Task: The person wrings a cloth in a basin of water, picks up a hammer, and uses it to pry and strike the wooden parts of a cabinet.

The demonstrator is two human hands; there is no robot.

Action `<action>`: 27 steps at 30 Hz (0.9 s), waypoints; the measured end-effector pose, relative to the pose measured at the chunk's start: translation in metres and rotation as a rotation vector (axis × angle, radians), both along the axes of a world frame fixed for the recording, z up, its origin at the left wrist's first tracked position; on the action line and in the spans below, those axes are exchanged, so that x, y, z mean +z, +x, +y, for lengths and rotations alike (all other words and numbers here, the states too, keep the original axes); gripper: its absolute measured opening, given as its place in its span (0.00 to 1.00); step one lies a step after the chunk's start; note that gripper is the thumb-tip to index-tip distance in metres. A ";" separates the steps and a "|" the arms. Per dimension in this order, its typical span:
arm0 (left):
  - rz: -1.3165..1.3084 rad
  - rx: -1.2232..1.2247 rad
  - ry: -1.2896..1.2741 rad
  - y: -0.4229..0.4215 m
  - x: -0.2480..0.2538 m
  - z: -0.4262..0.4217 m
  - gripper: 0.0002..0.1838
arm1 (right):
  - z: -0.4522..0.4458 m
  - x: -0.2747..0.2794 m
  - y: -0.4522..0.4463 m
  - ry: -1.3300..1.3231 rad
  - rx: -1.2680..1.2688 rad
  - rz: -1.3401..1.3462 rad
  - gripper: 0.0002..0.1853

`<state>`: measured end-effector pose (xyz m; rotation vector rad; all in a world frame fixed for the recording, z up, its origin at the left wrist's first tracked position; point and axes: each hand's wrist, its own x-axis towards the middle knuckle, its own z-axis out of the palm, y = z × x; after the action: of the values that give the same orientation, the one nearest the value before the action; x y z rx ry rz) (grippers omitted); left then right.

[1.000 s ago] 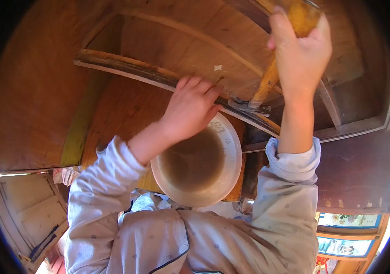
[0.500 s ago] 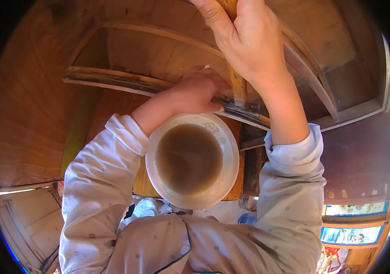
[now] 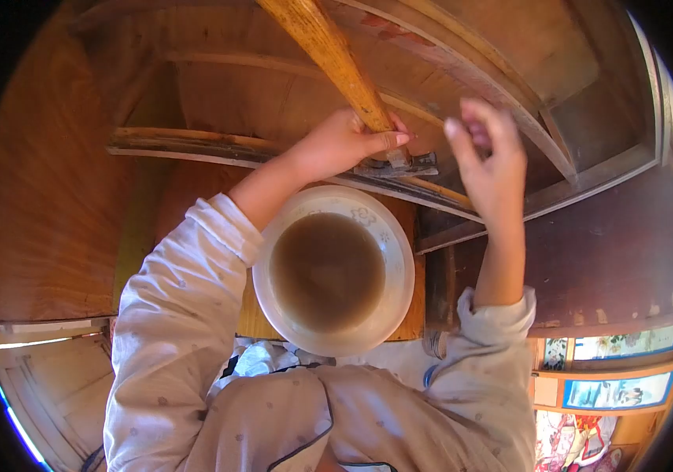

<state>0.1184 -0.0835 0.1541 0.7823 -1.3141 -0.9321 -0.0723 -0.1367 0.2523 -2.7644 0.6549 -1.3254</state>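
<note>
My left hand (image 3: pixel 348 145) is wrapped round the lower part of a yellow wooden handle (image 3: pixel 332 63), just above its metal head (image 3: pixel 411 167). The tool looks like a hammer. Its head rests on the edge of a wooden frame strip (image 3: pixel 218 153). To the right, my right hand (image 3: pixel 490 153) is raised off the tool with bent fingers, thumb and fingertips apart, holding nothing visible. Below my left hand sits a white bowl (image 3: pixel 395 271) of cloudy brown liquid.
Curved wooden ribs (image 3: pixel 462 75) cross the wooden panel behind the tool. A dark red-brown panel (image 3: pixel 604 252) lies to the right, with framed pictures (image 3: pixel 618 391) below it. A pale wooden panel (image 3: pixel 61 385) shows at the lower left.
My right hand has let go of the handle and moved down to the right. My left hand has taken hold of the handle, which now leans to the upper left.
</note>
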 end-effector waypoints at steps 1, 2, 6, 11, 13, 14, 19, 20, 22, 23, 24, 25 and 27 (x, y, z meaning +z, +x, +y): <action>-0.013 0.009 0.013 0.000 0.000 0.001 0.12 | -0.011 -0.019 -0.017 0.036 -0.076 0.101 0.19; -0.004 0.013 0.014 0.000 0.001 0.003 0.12 | -0.012 -0.036 -0.027 0.247 -0.081 0.099 0.20; -0.014 0.010 0.004 0.003 0.005 0.005 0.11 | -0.016 -0.059 -0.025 0.778 -0.003 -0.022 0.19; -0.057 -0.007 -0.017 0.008 0.001 -0.001 0.10 | -0.026 -0.065 -0.023 0.712 -0.047 0.100 0.14; -0.022 -0.033 -0.015 0.008 0.001 0.000 0.10 | -0.025 -0.062 -0.023 0.755 -0.061 0.106 0.13; -0.038 -0.026 0.001 0.008 0.002 0.000 0.09 | -0.026 -0.062 -0.022 0.742 -0.072 0.117 0.12; -0.169 0.045 0.076 0.014 0.014 0.009 0.09 | -0.031 -0.076 -0.013 0.825 -0.008 0.085 0.12; -0.156 0.036 0.070 0.016 0.014 0.011 0.09 | -0.030 -0.077 -0.011 0.820 -0.015 0.086 0.12; -0.127 0.022 0.055 0.021 0.012 0.012 0.09 | -0.029 -0.076 -0.008 0.802 -0.027 0.094 0.12; -0.113 0.017 0.057 0.022 0.012 0.012 0.09 | -0.030 -0.076 -0.007 0.804 -0.017 0.090 0.12; -0.098 0.010 0.059 0.021 0.012 0.013 0.09 | -0.029 -0.076 -0.007 0.807 -0.009 0.085 0.13; -0.081 0.002 0.062 0.020 0.011 0.014 0.08 | -0.028 -0.076 -0.009 0.809 -0.003 0.081 0.13; -0.054 -0.007 0.043 0.018 0.009 0.013 0.08 | -0.025 -0.071 -0.011 0.906 0.032 0.066 0.14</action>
<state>0.1362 -0.0705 0.1627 0.8420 -1.3486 -0.9537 -0.0832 -0.1614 0.1818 -2.0540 0.9136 -0.6618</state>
